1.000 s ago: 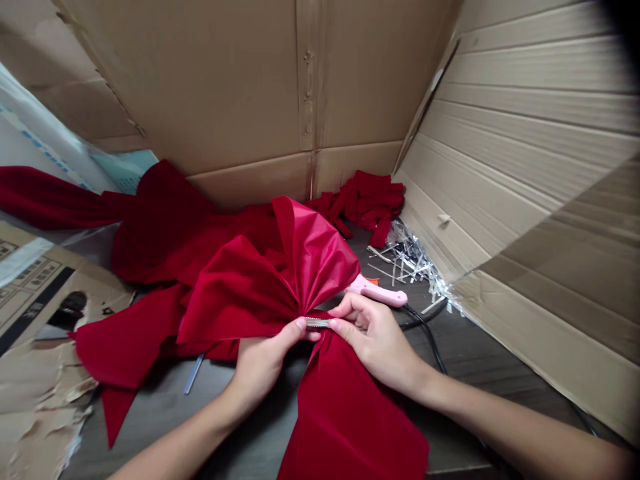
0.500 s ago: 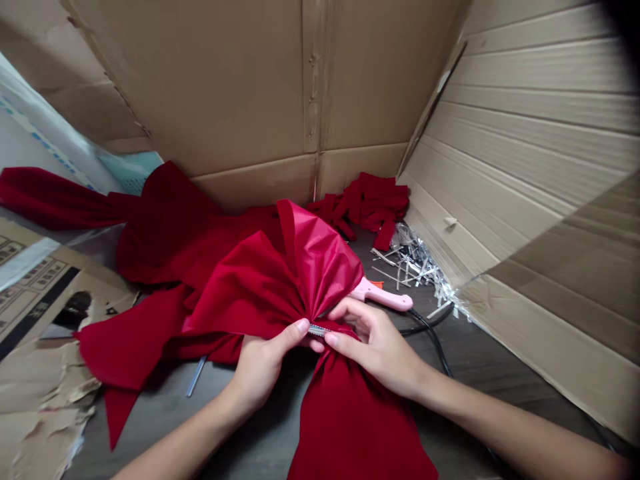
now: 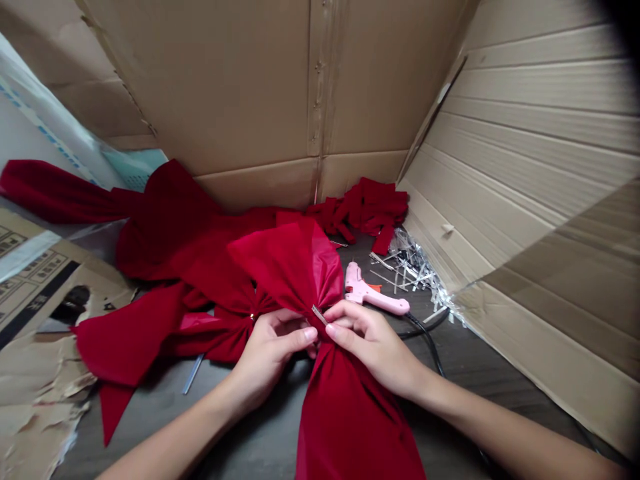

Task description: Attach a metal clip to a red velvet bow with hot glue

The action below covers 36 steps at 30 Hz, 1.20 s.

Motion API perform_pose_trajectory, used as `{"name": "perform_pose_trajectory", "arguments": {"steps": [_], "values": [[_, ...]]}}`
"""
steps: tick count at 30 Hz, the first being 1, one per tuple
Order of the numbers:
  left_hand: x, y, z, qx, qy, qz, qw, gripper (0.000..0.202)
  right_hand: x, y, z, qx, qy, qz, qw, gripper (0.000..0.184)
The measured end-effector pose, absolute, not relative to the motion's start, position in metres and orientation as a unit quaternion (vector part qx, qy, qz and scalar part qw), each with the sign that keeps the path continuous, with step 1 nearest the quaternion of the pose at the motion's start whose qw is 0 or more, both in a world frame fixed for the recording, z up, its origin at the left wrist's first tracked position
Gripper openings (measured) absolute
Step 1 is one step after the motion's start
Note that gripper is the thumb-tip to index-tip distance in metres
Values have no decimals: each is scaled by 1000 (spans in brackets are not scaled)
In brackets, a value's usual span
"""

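Two hands closed; left hand (image 3: 267, 353) and right hand (image 3: 373, 350) pinch a red fabric bow (image 3: 285, 273) at its metal clip (image 3: 319, 315)

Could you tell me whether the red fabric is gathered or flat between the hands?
Gathered: the red fabric bunches tightly at the metal clip by the left hand and right hand.

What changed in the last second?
The metal strip swung from flat to slanted at the gather of the red fabric bow, the left hand and right hand pinching there. The bow's top loop sank, uncovering the pink glue gun. Silver strips stayed put.
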State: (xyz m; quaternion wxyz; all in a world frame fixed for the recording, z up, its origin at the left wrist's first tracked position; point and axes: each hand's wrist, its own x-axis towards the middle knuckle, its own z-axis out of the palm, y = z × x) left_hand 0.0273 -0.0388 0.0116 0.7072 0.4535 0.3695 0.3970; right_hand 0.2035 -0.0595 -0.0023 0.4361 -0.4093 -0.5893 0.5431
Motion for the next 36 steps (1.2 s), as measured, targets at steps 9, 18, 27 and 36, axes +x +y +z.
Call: {"name": "perform_pose_trajectory", "arguments": {"steps": [9,18,27,36], "values": [[24,-38,9,492,391,391,673,20,207,-59,5,-431,-604,507,438,15],[27,-39,10,519,457,396,605,23,205,-55,-6,-422,-533,587,440,22],[31,-42,15,562,482,378,557,21,199,-57,-13,-437,-497,608,438,26],[32,-45,14,561,507,372,539,24,196,-55,-17,-414,-470,637,449,38]]}}
